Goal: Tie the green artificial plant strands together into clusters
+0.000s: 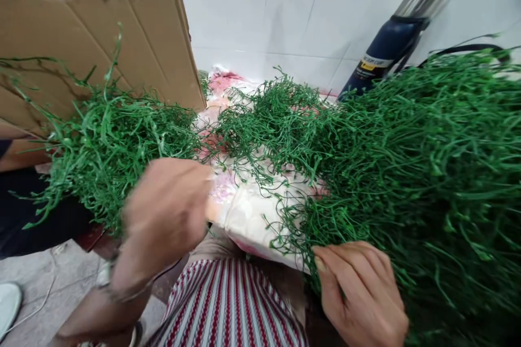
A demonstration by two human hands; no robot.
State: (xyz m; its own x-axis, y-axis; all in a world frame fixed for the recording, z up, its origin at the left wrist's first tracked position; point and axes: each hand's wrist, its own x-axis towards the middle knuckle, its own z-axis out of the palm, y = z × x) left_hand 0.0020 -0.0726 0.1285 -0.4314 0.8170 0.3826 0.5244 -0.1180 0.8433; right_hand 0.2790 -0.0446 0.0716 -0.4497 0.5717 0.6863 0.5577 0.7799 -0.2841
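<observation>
My right hand (362, 287) is at the front edge of a large heap of thin green plant sprigs (439, 173), its thumb and forefinger pinched together at a sprig there. My left hand (166, 211), blurred by motion, is closed above the near left edge of the table's pale, pink-patterned cover (256, 211). What its curled fingers hold, if anything, is hidden. Just beyond the left hand lies another pile of green sprigs (118, 135), paler and thicker. A smaller loose clump (280, 114) spreads across the middle of the cover.
A tall cardboard box (134, 27) stands at the back left. Against the white tiled wall (293, 11) leans a dark blue thermos (378, 49) with a metal cap. Another person's arm (20, 152) shows at the far left. A striped apron (232, 303) covers my lap.
</observation>
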